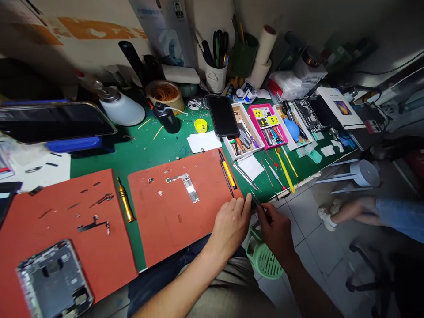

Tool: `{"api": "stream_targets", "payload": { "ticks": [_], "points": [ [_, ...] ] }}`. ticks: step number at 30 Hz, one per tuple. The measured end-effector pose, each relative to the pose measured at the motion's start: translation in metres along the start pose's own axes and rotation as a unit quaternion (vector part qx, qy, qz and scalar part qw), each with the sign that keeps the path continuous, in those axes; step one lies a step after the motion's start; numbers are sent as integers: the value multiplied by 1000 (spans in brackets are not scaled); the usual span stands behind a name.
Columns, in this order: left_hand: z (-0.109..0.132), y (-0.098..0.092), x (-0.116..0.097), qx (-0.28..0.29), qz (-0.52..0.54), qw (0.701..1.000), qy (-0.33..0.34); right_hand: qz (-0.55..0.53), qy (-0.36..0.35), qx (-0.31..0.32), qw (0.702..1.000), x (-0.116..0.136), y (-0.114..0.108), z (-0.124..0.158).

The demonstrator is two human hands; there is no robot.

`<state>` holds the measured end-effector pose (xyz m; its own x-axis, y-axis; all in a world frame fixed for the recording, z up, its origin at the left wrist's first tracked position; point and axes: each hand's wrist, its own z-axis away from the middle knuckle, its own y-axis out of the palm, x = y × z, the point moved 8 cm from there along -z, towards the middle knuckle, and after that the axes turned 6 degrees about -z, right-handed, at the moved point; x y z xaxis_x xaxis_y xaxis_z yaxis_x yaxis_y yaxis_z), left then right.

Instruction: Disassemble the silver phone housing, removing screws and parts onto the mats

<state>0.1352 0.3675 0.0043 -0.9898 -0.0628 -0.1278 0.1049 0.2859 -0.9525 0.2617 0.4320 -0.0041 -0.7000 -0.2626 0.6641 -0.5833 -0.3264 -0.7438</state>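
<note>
In my right hand is a thin dark pair of tweezers, its tips pointing up and left past the bench's front edge. Close beside it is my left hand, closed, with the index fingertip by the tweezer tips; anything pinched there is too small to make out. Both hands are at the right corner of a red mat. On that mat lie an L-shaped phone circuit board and several tiny parts. A yellow-and-black pen-like tool and a slim black one lie near my left hand.
A gold screwdriver lies between the mats. An open phone housing rests on the left mat. Trays of tools, a black phone and a dark bottle stand behind. Below hangs a green basket; someone's leg is at right.
</note>
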Motion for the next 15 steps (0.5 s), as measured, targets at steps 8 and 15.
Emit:
{"api": "stream_targets", "payload": {
  "ticks": [8,15],
  "points": [
    [-4,10,-1,30,-19,999,-14,15,-24,4,1000,-1,8,1],
    [-5,13,-1,65,-12,998,-25,34,-20,37,999,2,9,-2]
  ]
}}
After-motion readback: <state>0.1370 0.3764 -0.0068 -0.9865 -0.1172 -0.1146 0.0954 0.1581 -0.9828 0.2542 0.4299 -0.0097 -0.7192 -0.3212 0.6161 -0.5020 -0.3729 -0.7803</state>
